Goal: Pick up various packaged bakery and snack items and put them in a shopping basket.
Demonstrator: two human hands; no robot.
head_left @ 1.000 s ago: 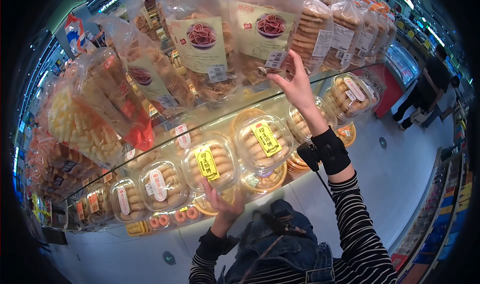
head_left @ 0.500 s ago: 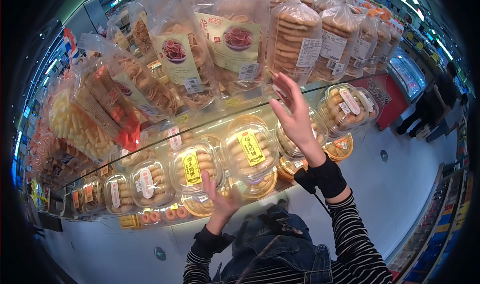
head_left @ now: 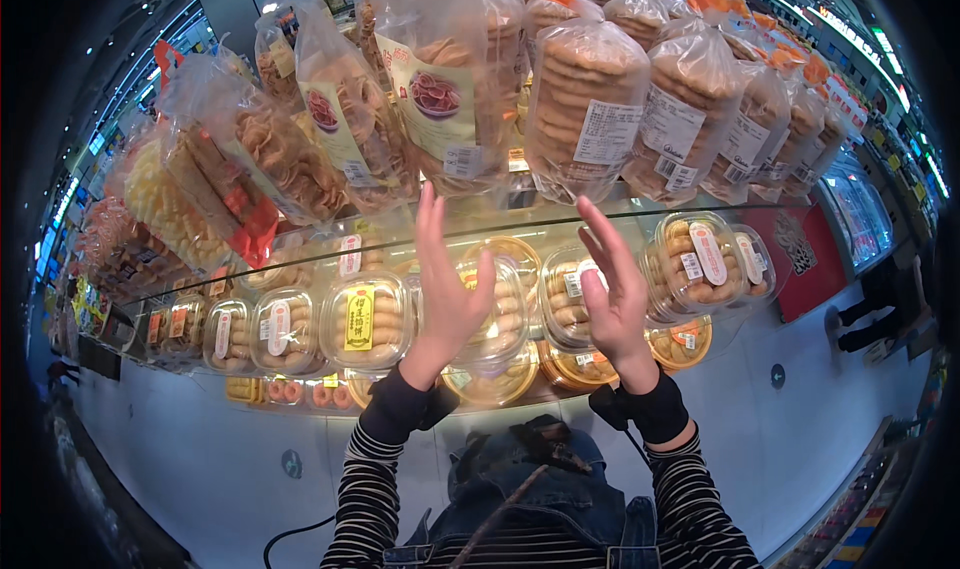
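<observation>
Overhead, clear bags of stacked biscuits (head_left: 585,99) fill the far top shelf. Below, round plastic tubs of cookies (head_left: 365,321) line the near glass shelf (head_left: 300,259). Left hand (head_left: 447,294): fingers extended and spread, grasping nothing, raised before a tub. Right hand (head_left: 612,294): fingers likewise released and empty, just beside the tubs.

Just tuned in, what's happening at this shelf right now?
A person stands at a shop display of packaged biscuits. Both hands are raised, open and empty: the left hand and right hand are in front of the clear plastic tubs of biscuits on the glass shelf, just below the bagged biscuits above. Neither hand grips anything.
</observation>
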